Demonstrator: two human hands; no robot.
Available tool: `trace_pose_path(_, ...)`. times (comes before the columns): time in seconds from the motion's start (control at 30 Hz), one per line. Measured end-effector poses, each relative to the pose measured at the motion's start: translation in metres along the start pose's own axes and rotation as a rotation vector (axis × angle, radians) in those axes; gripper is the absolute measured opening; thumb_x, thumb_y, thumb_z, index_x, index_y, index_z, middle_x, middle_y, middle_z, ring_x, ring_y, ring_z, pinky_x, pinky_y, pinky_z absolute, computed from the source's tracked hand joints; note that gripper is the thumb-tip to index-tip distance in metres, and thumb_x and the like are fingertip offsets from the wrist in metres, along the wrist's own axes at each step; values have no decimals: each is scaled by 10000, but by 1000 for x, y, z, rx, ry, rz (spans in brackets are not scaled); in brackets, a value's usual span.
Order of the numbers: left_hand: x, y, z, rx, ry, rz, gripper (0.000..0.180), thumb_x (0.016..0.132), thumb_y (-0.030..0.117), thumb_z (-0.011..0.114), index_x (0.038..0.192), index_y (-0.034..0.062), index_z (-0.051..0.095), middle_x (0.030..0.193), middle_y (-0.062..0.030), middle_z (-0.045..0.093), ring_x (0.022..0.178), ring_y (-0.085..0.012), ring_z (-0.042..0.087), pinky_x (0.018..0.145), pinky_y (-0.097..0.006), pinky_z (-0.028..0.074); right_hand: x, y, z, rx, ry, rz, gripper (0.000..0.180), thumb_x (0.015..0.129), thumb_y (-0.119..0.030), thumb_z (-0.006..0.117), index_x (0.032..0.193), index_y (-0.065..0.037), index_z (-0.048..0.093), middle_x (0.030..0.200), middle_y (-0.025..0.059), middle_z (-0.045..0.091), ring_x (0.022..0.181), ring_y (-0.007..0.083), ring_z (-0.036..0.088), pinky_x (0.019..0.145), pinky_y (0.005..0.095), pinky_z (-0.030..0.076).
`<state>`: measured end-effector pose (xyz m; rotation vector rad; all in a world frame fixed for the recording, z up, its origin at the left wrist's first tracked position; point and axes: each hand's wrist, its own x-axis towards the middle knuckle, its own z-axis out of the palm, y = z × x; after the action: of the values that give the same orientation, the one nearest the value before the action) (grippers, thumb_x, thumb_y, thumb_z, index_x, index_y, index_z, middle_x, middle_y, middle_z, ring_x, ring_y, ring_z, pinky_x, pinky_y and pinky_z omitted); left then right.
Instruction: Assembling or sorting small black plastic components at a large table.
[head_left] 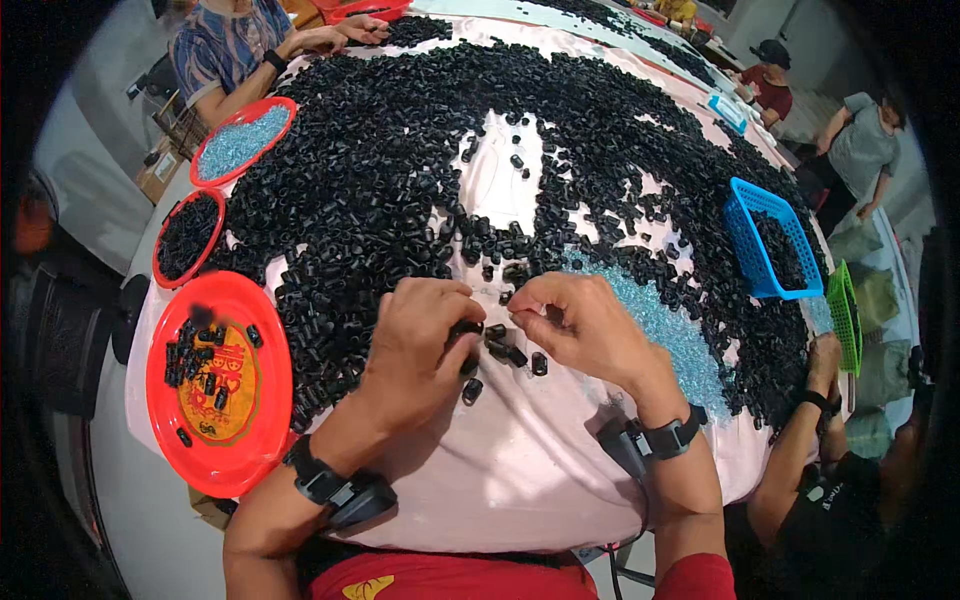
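Observation:
My left hand (415, 335) is closed, thumb and fingers curled round a small black plastic cylinder that shows at the fingertips. Just right of it, my right hand (585, 325) is pinched, thumb against forefinger; whatever it holds is too small to make out. Below and between the hands, several loose black cylinders (516, 356) lie on the pale pink cloth (500, 470). At left, a red oval tray (165, 390) with a yellow printed middle holds several more black pieces. Over its far part a dark piece (201, 316) appears blurred.
A large heap of black cylinders (350, 170) covers much of the table. Clear bluish small pieces lie in a pile (665, 335) at right and in a red dish (245, 143) at left. A blue basket (770, 240) and green basket (846, 315) stand right. Co-workers sit around.

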<state>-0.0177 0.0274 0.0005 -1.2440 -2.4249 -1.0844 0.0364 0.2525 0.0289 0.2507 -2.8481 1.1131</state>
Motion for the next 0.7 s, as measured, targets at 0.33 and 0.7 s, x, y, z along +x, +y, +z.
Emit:
trace_pose_path(0.33, -18, 7, -8, -1152, -78, -655, 253, 981, 18, 662, 1232, 20, 639, 1061, -61, 731, 885, -98, 701, 735, -225, 557, 1, -22, 5, 194, 90, -30, 151, 875, -33, 673, 1014, -22, 732, 850, 75, 698, 637, 131, 615, 549, 270, 461)
trace_pose_path(0.7, -25, 4, -1, -1277, -116, -695, 245, 962, 51, 706, 1203, 17, 676, 1001, -43, 744, 850, -102, 716, 696, -210, 547, 2, -41, 9, 212, 75, -154, 170, 831, 25, 694, 975, -48, 746, 856, 63, 723, 702, 139, 659, 533, 251, 464)
